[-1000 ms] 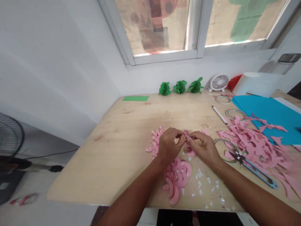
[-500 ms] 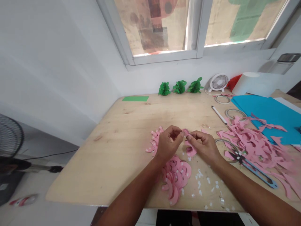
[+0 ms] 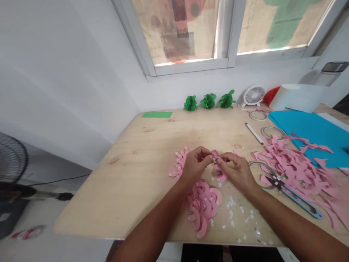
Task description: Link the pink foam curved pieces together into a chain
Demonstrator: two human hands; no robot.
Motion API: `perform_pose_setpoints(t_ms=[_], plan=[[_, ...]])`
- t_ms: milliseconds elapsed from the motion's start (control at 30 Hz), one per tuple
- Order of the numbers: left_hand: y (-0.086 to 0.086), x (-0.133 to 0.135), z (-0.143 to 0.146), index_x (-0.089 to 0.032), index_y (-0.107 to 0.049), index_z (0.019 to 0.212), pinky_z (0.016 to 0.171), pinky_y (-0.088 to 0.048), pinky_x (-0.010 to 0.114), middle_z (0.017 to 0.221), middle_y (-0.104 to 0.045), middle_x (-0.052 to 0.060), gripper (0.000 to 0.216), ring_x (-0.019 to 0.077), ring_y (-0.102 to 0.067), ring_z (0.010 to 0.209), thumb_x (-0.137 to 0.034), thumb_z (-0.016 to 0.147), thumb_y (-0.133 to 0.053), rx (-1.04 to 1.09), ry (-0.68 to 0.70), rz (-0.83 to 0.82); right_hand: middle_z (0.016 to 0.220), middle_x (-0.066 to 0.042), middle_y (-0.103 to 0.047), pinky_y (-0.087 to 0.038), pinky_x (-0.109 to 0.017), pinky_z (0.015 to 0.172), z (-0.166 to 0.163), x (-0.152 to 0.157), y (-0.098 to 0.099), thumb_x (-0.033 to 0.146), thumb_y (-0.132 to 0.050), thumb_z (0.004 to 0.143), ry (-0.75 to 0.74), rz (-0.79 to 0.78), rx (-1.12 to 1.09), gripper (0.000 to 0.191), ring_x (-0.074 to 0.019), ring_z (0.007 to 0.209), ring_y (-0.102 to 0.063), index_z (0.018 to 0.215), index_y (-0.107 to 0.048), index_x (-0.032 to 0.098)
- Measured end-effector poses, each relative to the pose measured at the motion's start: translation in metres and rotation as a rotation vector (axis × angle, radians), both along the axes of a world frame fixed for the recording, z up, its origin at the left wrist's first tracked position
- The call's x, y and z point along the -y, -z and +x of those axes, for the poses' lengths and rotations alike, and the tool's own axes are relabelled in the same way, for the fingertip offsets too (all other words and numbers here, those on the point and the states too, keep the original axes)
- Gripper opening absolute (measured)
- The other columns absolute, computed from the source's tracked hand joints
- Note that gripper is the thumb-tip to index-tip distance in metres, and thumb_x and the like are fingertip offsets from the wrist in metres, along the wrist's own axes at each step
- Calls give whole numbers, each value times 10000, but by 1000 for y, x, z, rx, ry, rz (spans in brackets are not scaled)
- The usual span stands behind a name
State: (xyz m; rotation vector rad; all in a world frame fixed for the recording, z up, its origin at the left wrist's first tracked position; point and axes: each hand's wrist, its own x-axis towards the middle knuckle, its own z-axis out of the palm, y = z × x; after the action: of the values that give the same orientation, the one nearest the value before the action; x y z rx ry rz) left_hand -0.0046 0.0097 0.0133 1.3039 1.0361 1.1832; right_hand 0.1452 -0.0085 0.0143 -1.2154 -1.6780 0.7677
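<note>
My left hand and my right hand meet above the middle of the wooden table. Both pinch the same small pink paper piece between thumb and fingers. A heap of curved pink paper petals lies just below my hands, and more pink petals lie to the left of my left hand. Small white paper bits are scattered beside the heap.
Blue-handled scissors lie right of my right hand among pink paper scraps. A blue sheet, tape rings, a white pen, a small white fan, three green paper flowers and a green strip lie farther back.
My hands stay together on the pink piece; the fingers shift slightly as they work it. Nothing else on the table has moved.
</note>
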Motion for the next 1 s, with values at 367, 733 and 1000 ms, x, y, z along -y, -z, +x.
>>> perform_pose_setpoints(t_ms=[367, 733, 1000], plan=[[-3, -1, -2, -139, -587, 719, 512, -391, 207, 589, -586, 1, 108, 94, -523, 553, -243, 704, -610, 90, 76, -42, 676, -23, -640, -456, -282, 639, -1, -2, 2, 367, -543, 789, -41, -169, -165, 243, -181, 690, -592, 744, -673, 167], [-2, -1, -1, -131, -614, 713, 528, -400, 202, 582, -597, -5, 57, 93, -537, 549, -168, 682, -583, 9, -25, -22, 647, -10, -600, -384, -233, 529, 0, -5, 9, 389, -556, 778, -47, -235, -251, 266, -128, 573, -503, 778, -682, 155], [0, -3, -3, -130, -647, 736, 545, -400, 201, 676, -635, 19, 121, 100, -534, 583, -204, 706, -556, -272, -109, 70, 602, 7, -558, -344, -212, 495, -1, -5, 8, 399, -586, 752, -2, -281, -300, 269, -108, 535, -472, 735, -653, 139]])
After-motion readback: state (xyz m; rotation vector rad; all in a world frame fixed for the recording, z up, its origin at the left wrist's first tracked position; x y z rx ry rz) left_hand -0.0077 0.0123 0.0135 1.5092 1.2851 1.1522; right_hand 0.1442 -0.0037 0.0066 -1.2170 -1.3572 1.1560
